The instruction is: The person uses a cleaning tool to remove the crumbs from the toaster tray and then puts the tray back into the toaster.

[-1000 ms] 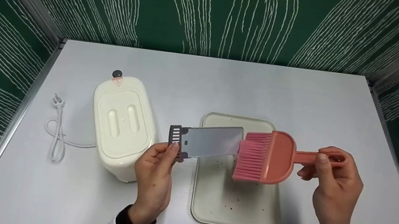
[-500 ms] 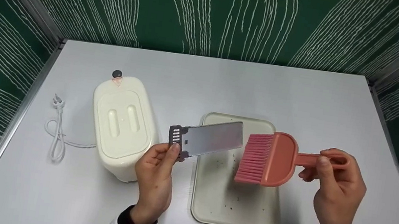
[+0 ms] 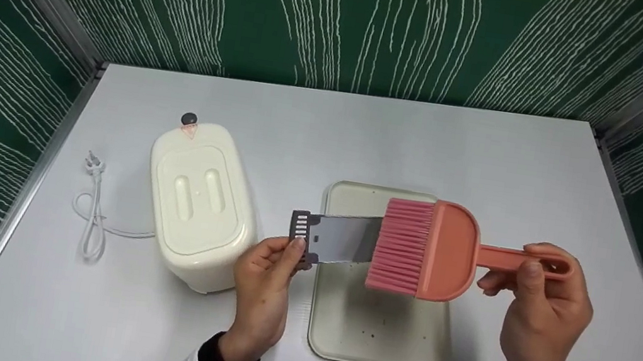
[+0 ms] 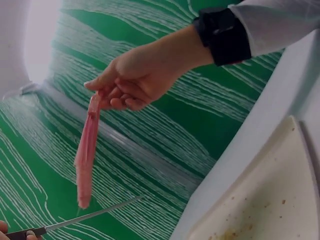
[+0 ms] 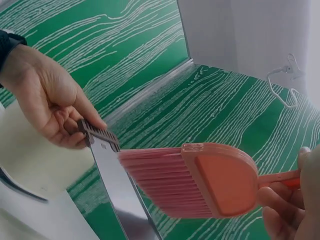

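My left hand (image 3: 263,299) pinches the dark slotted end of a flat metal crumb tray (image 3: 345,235), thumb on top. In my right hand (image 3: 549,323) is the handle of a coral hand brush (image 3: 452,254) with pink bristles. The bristles overlap the crumb tray's right part and hide its tip in the head view. In the left wrist view the brush (image 4: 87,155) hangs bristles down, just above the thin edge of the crumb tray (image 4: 95,214). The right wrist view shows the bristles beside the metal plate (image 5: 122,195). Both are held above a cream baking-tray-like rectangular tray (image 3: 330,335).
Dark crumbs are scattered on the rectangular tray. To the left stands a cream toaster (image 3: 197,200) with its lid on and a dark knob at its far end. Its white cord and plug (image 3: 95,204) lie farther left. Green patterned panels (image 3: 344,31) border the white table.
My left hand has shifted right with the crumb tray, its tip dipping lower. The brush was apart from the tray half a second ago; now its bristles have moved left over it.
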A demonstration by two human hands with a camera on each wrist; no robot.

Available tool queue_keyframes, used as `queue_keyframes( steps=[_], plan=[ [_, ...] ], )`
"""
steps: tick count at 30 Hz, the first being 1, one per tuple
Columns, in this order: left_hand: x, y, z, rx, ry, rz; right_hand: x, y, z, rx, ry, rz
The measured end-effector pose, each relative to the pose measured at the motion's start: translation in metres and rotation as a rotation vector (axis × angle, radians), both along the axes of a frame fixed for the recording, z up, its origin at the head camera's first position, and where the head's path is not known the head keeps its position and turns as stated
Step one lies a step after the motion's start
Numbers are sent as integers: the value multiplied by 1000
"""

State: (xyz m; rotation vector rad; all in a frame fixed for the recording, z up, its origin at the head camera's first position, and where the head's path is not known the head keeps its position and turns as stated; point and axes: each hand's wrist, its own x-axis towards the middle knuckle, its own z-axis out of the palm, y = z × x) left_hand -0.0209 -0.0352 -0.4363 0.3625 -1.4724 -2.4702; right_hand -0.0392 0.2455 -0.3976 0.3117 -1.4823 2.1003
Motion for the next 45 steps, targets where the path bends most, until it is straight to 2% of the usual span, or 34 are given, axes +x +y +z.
queue_keyframes(
  steps=[11, 15, 24, 30, 38, 45],
  plan=[
    [3, 5, -2, 8, -30, -73, 5, -18, -7, 23, -30, 171],
    [5, 7, -2, 20, -29, -97, 6, -23, -10, 69, -35, 181],
    [6, 5, 0, 31, -43, -90, 5, -26, -13, 130, -39, 163],
    [4, 1, 4, 62, -39, -47, 4, -22, -11, 169, -64, 116],
    [2, -6, 10, 75, -15, 1, 0, -14, -8, 169, -60, 71],
    [1, -10, 13, 69, 35, 53, -3, -6, -6, 182, -73, 15]
  ],
)
